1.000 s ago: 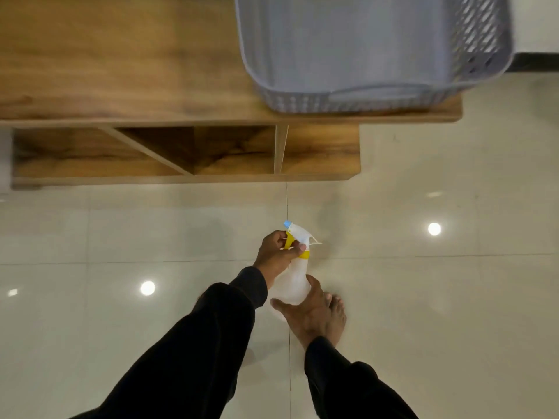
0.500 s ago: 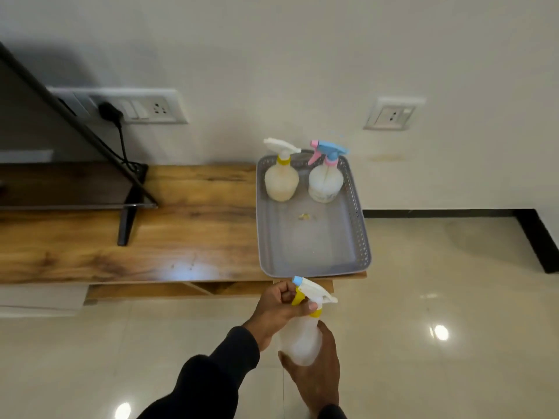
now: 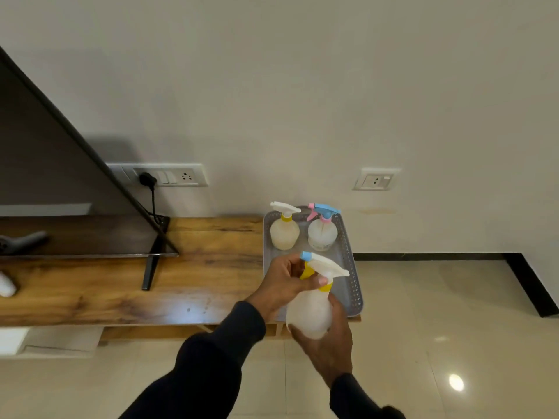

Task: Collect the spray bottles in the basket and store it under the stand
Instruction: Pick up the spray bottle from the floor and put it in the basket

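Observation:
A clear spray bottle with a white trigger head, blue nozzle tip and yellow collar hangs over the near end of the grey perforated basket. My left hand grips its neck and trigger. My right hand cups its base from below. The basket rests on the right end of the wooden stand. At the basket's far end stand two bottles: a yellowish one with a white head and a clear one with a blue and pink head.
A flat television on thin black legs fills the stand's left part, with a plug and cable behind it. A white object lies at the far left edge. Glossy tiled floor spreads to the right, and the stand has an open shelf below.
The view has lifted from the floor to the stand and wall. Both hands have carried the bottle up and forward, from in front of the stand to over the basket's near end.

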`<action>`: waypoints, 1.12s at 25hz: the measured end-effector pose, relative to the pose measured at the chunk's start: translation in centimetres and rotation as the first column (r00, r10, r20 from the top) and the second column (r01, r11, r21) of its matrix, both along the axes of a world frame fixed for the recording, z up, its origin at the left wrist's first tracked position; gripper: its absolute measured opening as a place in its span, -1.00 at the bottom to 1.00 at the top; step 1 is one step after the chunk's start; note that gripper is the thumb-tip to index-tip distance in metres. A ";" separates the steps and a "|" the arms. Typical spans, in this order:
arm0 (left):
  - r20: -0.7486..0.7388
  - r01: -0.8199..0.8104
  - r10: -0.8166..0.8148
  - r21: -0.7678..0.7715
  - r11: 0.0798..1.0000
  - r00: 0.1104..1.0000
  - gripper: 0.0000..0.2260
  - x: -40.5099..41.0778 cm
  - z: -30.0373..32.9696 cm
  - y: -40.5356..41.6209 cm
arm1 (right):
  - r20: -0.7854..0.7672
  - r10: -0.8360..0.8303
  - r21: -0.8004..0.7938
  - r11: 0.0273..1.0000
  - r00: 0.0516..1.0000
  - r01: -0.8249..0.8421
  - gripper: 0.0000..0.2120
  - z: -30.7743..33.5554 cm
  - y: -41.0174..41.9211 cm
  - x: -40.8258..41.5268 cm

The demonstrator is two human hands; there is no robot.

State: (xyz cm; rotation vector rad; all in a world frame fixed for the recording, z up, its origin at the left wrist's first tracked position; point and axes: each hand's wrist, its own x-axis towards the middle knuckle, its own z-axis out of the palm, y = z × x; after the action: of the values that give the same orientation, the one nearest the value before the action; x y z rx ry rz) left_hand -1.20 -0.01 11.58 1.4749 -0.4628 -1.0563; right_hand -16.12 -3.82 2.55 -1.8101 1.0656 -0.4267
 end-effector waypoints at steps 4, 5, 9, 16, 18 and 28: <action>0.128 -0.029 0.033 -0.037 0.999 0.991 -0.68 2.9 3.5 -1.6 | 0.074 0.060 -0.025 0.998 0.995 -0.058 -0.10 2.4 -2.9 3.5; 0.150 -0.041 0.046 -0.040 0.998 0.988 -0.68 3.5 4.1 -1.9 | 0.075 0.066 -0.040 0.997 0.995 -0.063 -0.10 2.5 -3.5 4.2; 0.224 -0.040 0.049 -0.042 0.998 0.973 -0.72 5.1 3.9 -2.4 | 0.038 0.089 -0.101 0.991 0.995 -0.085 -0.05 1.0 -5.5 6.5; 0.336 -0.067 0.040 0.068 0.995 0.941 -0.66 6.7 -1.5 -2.6 | -0.037 0.168 -0.176 0.969 0.985 -0.172 -0.10 -4.6 -6.5 8.7; 0.351 -0.070 0.035 0.086 0.994 0.936 -0.66 7.4 -3.1 -2.7 | -0.039 0.185 -0.229 0.955 0.982 -0.189 -0.12 -6.2 -6.8 9.2; 0.395 -0.064 0.000 0.149 0.987 0.918 -0.65 8.9 -8.5 -2.6 | -0.106 0.206 -0.130 0.967 0.973 -0.219 -0.14 -10.5 -6.8 10.9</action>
State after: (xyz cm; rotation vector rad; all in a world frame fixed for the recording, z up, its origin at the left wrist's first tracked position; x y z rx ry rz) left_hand 7.69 -2.61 3.12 1.8441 -0.6467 -0.7797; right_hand -5.20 -10.62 -7.99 -2.0631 0.9083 -0.2977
